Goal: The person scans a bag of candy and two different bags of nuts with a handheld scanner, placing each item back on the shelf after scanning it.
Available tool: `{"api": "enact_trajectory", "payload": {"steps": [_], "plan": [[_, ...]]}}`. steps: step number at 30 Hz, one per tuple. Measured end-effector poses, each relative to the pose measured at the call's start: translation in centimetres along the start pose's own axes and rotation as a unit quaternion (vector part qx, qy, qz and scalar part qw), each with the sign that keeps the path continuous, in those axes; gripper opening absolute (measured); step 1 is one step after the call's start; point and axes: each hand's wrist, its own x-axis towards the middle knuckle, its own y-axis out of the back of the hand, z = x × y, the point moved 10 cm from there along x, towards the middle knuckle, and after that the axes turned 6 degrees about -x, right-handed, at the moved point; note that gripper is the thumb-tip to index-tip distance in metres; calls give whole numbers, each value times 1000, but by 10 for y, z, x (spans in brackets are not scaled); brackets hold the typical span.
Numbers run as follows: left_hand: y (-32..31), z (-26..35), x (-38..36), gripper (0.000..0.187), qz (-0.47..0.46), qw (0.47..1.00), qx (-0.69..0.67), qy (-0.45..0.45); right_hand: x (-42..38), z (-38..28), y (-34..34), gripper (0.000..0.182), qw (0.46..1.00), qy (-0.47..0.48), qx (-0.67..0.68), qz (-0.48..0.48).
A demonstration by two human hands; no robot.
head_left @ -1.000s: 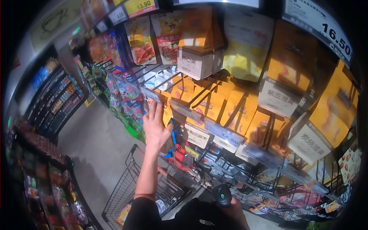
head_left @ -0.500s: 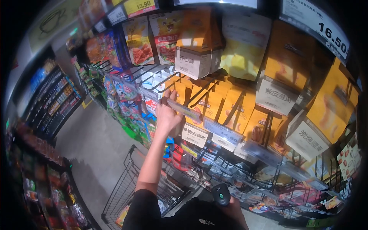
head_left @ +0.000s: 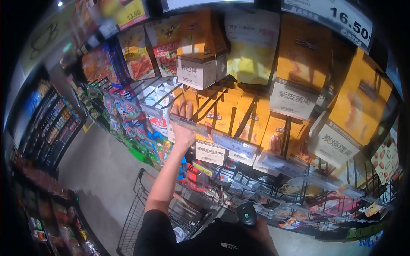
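My left hand (head_left: 183, 130) reaches up to the hanging rack, its fingers stretched and slightly apart against the front of an orange snack bag (head_left: 191, 99). A clear price strip (head_left: 190, 124) crosses in front of this hand; the thumb is hidden. Low in the view, my right hand (head_left: 261, 234) is closed around a black handheld scanner (head_left: 246, 214) with a small green light. More orange bags with white lower panels, such as a nut bag (head_left: 210, 152), hang to the right of my left hand.
Larger orange bags (head_left: 301, 64) hang on the upper row, beneath a price sign (head_left: 337, 19). A wire shopping cart (head_left: 132, 217) stands below my left arm. Grey floor (head_left: 96, 179) runs along the aisle, with a drinks shelf (head_left: 51, 123) at the far left.
The view has shifted, so the shelf and bags appear farther left. My left hand stays at the same orange bag, its fingers now more visible. My right hand still holds the scanner.
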Motion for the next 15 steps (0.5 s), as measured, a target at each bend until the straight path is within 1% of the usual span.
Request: {"api": "enact_trajectory", "payload": {"steps": [1, 2, 3, 4, 5, 7, 8, 9, 11, 12, 13, 15], "plan": [[4, 4, 6, 67, 43, 998, -19, -29, 1, -7, -1, 48, 1000, 15, -3, -2], [-6, 1, 14, 62, 14, 999, 5, -31, 3, -7, -3, 48, 1000, 14, -3, -3], [-6, 2, 27, 62, 12, 1000, 4, -28, 5, -12, -7, 47, 999, 49, -7, -7], [-11, 6, 39, 57, -32, 999, 4, -26, 4, -18, -10, 46, 996, 82, -10, -14], [-17, 6, 47, 52, -77, 997, 3, -23, 5, -21, -12, 46, 997, 79, -12, -19], [-23, 0, 55, 49, -118, 991, -25, -52, 7, -32, -13, 45, 995, 85, -44, -11], [-24, -5, 56, 59, -137, 988, -61, -49, 7, -23, -17, 44, 998, 27, -38, -40], [-18, -5, 55, 67, -152, 985, -65, -52, 6, -25, -19, 44, 998, 24, -37, -44], [-10, -8, 47, 67, -151, 985, -70, -46, 5, -24, -12, 40, 1000, 3, 13, -2], [3, -5, 43, 69, -137, 986, -80, -46, 5, -26, -9, 40, 1000, 13, -18, 1], [1, -4, 34, 69, -137, 986, -83, -48, 4, -26, -8, 40, 1000, 11, -18, 3], [4, -8, 15, 70, -76, 996, -2, -38, 2, -28, -9, 41, 999, 15, -32, -4]]}}
